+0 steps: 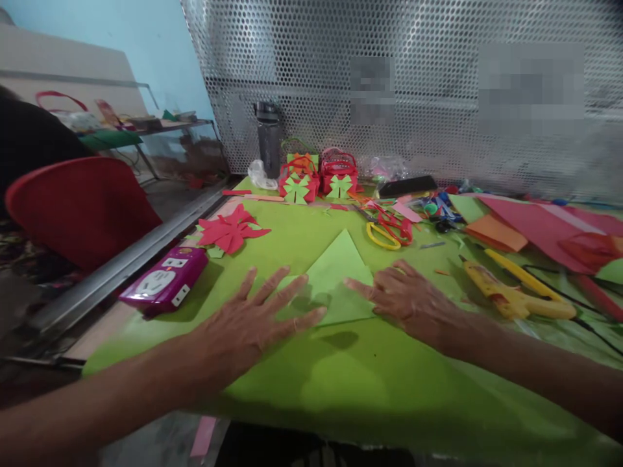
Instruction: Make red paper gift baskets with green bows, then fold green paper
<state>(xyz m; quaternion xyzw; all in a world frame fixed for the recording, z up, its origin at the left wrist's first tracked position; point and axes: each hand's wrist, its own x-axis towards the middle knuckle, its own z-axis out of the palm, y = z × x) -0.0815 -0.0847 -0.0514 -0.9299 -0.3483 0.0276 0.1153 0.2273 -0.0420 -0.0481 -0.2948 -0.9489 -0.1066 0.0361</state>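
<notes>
A light green sheet of paper [339, 269], folded with a pointed corner at the far side, lies flat on the green-covered table in front of me. My left hand [250, 321] rests at its left edge, open, with fingers spread and fingertips on or just over the paper. At the right corner is my right hand [411, 298]. Its index finger stretches onto the sheet while the other fingers curl at the edge, seeming to grip it; the thumb is partly hidden.
Left stands a purple power socket block [168, 282], with red cut-paper shapes [232, 229] beyond. Scissors [384, 233] and a yellow glue gun [511, 292] lie right. Behind are small red baskets [339, 170], a dark bottle [269, 139] and coloured sheets [540, 224]. A red chair [82, 207] stands left.
</notes>
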